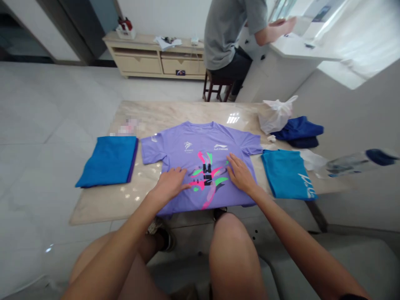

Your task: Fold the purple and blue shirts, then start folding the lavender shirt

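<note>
A purple T-shirt (200, 143) with a bright pink, green and black print lies spread flat, front up, its collar at the far side. Its lower end hangs over the near edge of the table (103, 208). My left hand (171, 182) rests flat on the shirt, left of the print, fingers stretched out. On the other side of the print, my right hand (240, 173) also lies on the cloth with fingers extended. Neither hand holds anything. Folded blue cloth (109, 160) with a purple layer below sits to the left, and a folded turquoise garment (284, 173) to the right.
At the table's right are a white plastic bag (275, 114), dark blue cloth (300, 129) and a clear bottle (350, 162) with a blue cap. Beyond, a person in a grey shirt (225, 37) sits on a stool (215, 83) near a low cabinet (140, 62).
</note>
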Demonstrator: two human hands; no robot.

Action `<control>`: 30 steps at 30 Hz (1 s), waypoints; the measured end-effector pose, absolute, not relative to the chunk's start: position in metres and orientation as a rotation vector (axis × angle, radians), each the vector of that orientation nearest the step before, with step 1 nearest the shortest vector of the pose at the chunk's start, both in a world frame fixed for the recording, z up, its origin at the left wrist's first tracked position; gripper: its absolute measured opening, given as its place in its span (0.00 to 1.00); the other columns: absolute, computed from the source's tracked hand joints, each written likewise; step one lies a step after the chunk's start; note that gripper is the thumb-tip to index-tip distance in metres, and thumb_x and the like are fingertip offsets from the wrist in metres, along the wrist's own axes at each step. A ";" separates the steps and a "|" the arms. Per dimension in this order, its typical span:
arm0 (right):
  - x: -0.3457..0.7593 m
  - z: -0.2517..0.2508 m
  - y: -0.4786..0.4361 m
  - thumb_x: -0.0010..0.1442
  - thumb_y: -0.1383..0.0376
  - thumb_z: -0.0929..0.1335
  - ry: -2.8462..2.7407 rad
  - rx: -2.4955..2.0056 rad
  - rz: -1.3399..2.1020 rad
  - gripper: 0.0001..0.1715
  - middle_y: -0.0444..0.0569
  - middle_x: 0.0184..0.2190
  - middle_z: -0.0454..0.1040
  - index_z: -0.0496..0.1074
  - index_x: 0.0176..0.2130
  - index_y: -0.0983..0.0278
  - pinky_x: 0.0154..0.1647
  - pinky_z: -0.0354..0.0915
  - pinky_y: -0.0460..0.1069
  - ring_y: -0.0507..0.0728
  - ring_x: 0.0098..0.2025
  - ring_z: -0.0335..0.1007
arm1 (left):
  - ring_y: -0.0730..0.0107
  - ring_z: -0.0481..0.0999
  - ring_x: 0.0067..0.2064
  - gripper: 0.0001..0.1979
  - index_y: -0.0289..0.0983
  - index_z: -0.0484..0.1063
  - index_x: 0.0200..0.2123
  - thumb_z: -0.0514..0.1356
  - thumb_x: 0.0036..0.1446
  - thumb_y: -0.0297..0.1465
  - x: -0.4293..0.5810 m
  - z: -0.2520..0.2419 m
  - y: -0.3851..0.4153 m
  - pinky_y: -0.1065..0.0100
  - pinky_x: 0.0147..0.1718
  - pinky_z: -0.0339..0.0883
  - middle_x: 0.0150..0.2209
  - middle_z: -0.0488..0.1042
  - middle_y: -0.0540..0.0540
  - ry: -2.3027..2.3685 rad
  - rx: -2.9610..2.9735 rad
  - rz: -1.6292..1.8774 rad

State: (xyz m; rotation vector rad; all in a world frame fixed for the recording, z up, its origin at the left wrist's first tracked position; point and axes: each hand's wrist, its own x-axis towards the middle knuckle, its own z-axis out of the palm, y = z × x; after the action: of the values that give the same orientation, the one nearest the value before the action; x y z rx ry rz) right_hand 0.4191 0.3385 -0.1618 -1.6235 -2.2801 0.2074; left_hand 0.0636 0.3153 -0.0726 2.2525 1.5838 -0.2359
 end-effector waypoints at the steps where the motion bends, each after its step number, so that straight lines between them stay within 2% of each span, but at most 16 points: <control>1: 0.408 -0.168 0.341 0.80 0.56 0.58 -2.291 -1.589 0.215 0.36 0.63 0.80 0.60 0.65 0.78 0.66 0.81 0.58 0.69 0.69 0.81 0.57 | 0.42 0.79 0.66 0.26 0.39 0.73 0.69 0.64 0.73 0.42 0.051 -0.071 0.324 0.50 0.61 0.75 0.66 0.77 0.31 1.663 2.207 -0.160; 3: 0.391 -0.178 0.346 0.80 0.55 0.58 -2.280 -1.561 0.217 0.37 0.64 0.81 0.59 0.64 0.78 0.67 0.81 0.57 0.70 0.70 0.82 0.56 | 0.44 0.79 0.65 0.22 0.37 0.72 0.67 0.59 0.76 0.38 0.024 -0.071 0.345 0.53 0.60 0.74 0.64 0.77 0.31 1.901 2.095 0.004; 6: 0.385 -0.191 0.347 0.79 0.54 0.58 -2.178 -1.590 0.184 0.37 0.65 0.78 0.63 0.65 0.78 0.66 0.80 0.59 0.73 0.72 0.81 0.58 | 0.42 0.77 0.67 0.23 0.30 0.69 0.68 0.57 0.76 0.36 -0.014 -0.081 0.376 0.54 0.61 0.71 0.65 0.75 0.27 2.236 1.857 0.208; 9: 0.393 -0.199 0.345 0.78 0.54 0.59 -2.103 -1.590 0.159 0.37 0.65 0.77 0.65 0.65 0.78 0.64 0.78 0.61 0.75 0.73 0.79 0.61 | 0.34 0.76 0.67 0.29 0.24 0.68 0.67 0.61 0.73 0.39 -0.036 -0.097 0.404 0.51 0.61 0.70 0.66 0.73 0.18 2.424 1.593 0.277; 12: 0.397 -0.201 0.342 0.77 0.55 0.60 -2.088 -1.561 0.169 0.37 0.63 0.77 0.66 0.65 0.78 0.60 0.77 0.61 0.77 0.74 0.79 0.61 | 0.26 0.75 0.67 0.26 0.25 0.74 0.57 0.68 0.67 0.41 -0.045 -0.110 0.427 0.47 0.59 0.69 0.64 0.73 0.14 2.421 1.406 0.374; 14: 0.397 -0.200 0.342 0.77 0.55 0.60 -2.082 -1.555 0.170 0.37 0.63 0.77 0.66 0.66 0.78 0.61 0.77 0.61 0.77 0.74 0.79 0.61 | 0.30 0.78 0.63 0.18 0.29 0.77 0.48 0.69 0.65 0.38 -0.047 -0.113 0.441 0.49 0.57 0.70 0.57 0.79 0.20 2.348 1.353 0.443; 16: 0.395 -0.199 0.342 0.77 0.55 0.59 -2.083 -1.556 0.164 0.36 0.65 0.76 0.67 0.68 0.76 0.64 0.78 0.61 0.75 0.74 0.79 0.62 | 0.41 0.81 0.57 0.12 0.32 0.76 0.44 0.66 0.67 0.36 -0.048 -0.113 0.451 0.54 0.54 0.71 0.50 0.82 0.27 2.302 1.341 0.506; 19: 0.394 -0.199 0.343 0.77 0.55 0.60 -2.086 -1.559 0.160 0.36 0.65 0.76 0.67 0.69 0.75 0.65 0.77 0.62 0.74 0.74 0.79 0.62 | 0.59 0.80 0.48 0.11 0.32 0.73 0.51 0.59 0.71 0.33 -0.051 -0.109 0.461 0.62 0.49 0.73 0.47 0.81 0.36 2.262 1.356 0.645; 21: 0.394 -0.200 0.343 0.77 0.56 0.60 -2.086 -1.556 0.161 0.35 0.64 0.76 0.68 0.68 0.76 0.63 0.77 0.62 0.75 0.74 0.79 0.62 | 0.64 0.78 0.49 0.13 0.33 0.70 0.56 0.58 0.71 0.30 -0.056 -0.107 0.465 0.65 0.52 0.73 0.50 0.80 0.39 2.241 1.379 0.728; 24: 0.394 -0.202 0.343 0.77 0.56 0.60 -2.090 -1.558 0.172 0.36 0.64 0.76 0.67 0.68 0.76 0.63 0.78 0.60 0.75 0.74 0.79 0.61 | 0.63 0.77 0.56 0.15 0.34 0.70 0.57 0.59 0.68 0.26 -0.066 -0.105 0.465 0.63 0.61 0.69 0.54 0.79 0.38 2.241 1.404 0.768; 27: 0.395 -0.198 0.344 0.76 0.57 0.60 -2.118 -1.584 0.182 0.35 0.65 0.76 0.66 0.70 0.74 0.67 0.79 0.60 0.74 0.74 0.79 0.60 | 0.57 0.76 0.60 0.20 0.33 0.69 0.61 0.58 0.66 0.23 -0.068 -0.100 0.455 0.58 0.65 0.66 0.57 0.78 0.34 2.278 1.395 0.737; 30: 0.398 -0.182 0.349 0.75 0.58 0.61 -2.184 -1.605 0.197 0.32 0.66 0.72 0.72 0.75 0.69 0.67 0.75 0.65 0.71 0.75 0.75 0.67 | 0.47 0.71 0.68 0.27 0.31 0.67 0.68 0.56 0.67 0.24 -0.048 -0.093 0.432 0.51 0.69 0.62 0.67 0.72 0.28 2.332 1.684 0.598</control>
State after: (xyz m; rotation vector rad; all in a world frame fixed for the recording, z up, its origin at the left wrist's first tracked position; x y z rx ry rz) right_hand 0.3982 0.3489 -0.1818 -1.6054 -2.1841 0.1974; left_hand -0.0479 0.4321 -0.0927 1.6843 2.3321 0.5984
